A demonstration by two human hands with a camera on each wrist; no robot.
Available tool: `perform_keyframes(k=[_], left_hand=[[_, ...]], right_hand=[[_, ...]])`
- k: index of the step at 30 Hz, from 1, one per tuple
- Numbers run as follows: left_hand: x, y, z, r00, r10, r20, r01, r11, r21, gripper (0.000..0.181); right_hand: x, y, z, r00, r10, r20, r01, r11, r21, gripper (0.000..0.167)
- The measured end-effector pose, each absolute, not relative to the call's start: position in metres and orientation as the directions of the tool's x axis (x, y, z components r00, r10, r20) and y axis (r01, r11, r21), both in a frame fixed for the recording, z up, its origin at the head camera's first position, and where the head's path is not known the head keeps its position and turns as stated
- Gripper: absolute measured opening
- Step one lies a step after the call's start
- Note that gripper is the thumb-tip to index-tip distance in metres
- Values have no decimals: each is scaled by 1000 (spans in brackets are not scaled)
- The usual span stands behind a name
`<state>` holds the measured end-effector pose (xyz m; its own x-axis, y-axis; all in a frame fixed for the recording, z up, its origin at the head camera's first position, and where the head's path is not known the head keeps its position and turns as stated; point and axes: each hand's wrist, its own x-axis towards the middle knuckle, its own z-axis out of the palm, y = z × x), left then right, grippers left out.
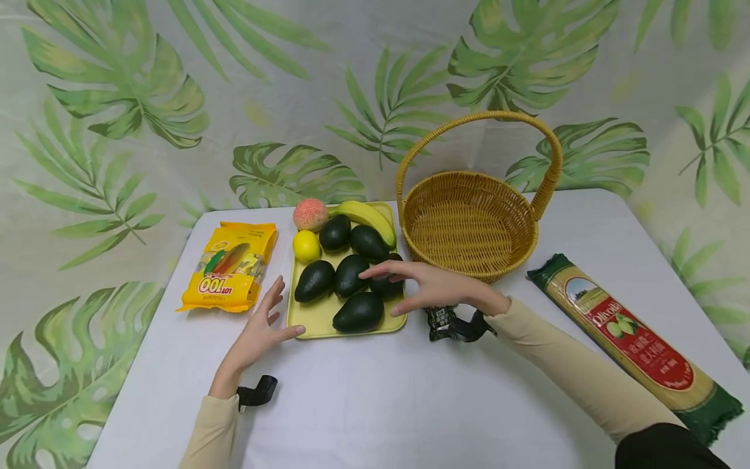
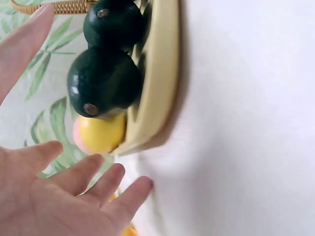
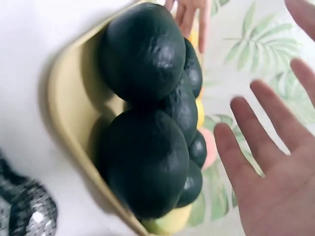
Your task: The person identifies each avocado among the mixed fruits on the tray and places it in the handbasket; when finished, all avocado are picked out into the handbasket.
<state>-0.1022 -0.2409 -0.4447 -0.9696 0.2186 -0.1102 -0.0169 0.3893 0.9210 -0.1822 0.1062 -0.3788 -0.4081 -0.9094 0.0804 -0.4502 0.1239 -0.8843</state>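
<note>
A pale yellow tray (image 1: 328,326) holds several dark avocados (image 1: 359,312), a banana (image 1: 366,218), a lemon (image 1: 306,246) and a pinkish peach (image 1: 310,214). My left hand (image 1: 258,335) is beside the tray's near left corner, fingers spread and nothing in them. Over the tray's right side hovers my right hand (image 1: 430,286), fingers extended and empty; it partly hides the rightmost avocado (image 1: 388,286). In the right wrist view, a gap shows between that hand's fingers (image 3: 266,142) and the avocados (image 3: 147,162). The left wrist view shows spread fingers (image 2: 108,184) below the lemon (image 2: 102,132).
A wicker basket (image 1: 469,260) with a tall handle stands behind my right hand. To the right lies a long pasta packet (image 1: 633,332); a yellow candy bag (image 1: 230,267) is left of the tray. A small black packet (image 1: 439,322) sits under my right wrist.
</note>
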Motion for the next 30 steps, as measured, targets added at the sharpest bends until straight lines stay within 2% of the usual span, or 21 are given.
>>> perform_keyframes(k=[5, 9, 14, 17, 21, 23, 26, 30], left_hand=[[-100, -243, -457, -962, 227, -149, -42, 418, 907, 104], [-99, -244, -465, -959, 206, -193, -84, 444, 892, 105], [-98, -246, -469, -956, 186, -226, -118, 460, 880, 106], [-99, -246, -467, -956, 182, -232, -125, 465, 877, 104], [-100, -246, -467, -953, 164, -256, -150, 480, 864, 103], [-100, -246, -467, -952, 158, -262, -157, 485, 860, 103], [-100, -245, -467, -952, 151, -265, -160, 490, 857, 102], [-100, -245, -467, -953, 144, -266, -164, 495, 853, 102]], right_hand=[[-194, 80, -384, -259, -965, 33, -472, 97, -876, 61], [-197, 65, -389, -194, -981, -4, -555, 113, -824, 58], [-195, 52, -391, -143, -988, -56, -680, 140, -720, 57], [-198, 46, -407, -149, -984, -96, -736, 175, -654, 58], [-192, 42, -409, -203, -967, -154, -800, 254, -544, 56], [-182, 42, -396, -227, -961, -157, -830, 275, -484, 55], [-180, 42, -398, -248, -960, -128, -868, 279, -410, 53], [-181, 45, -400, -257, -962, -90, -840, 269, -472, 52]])
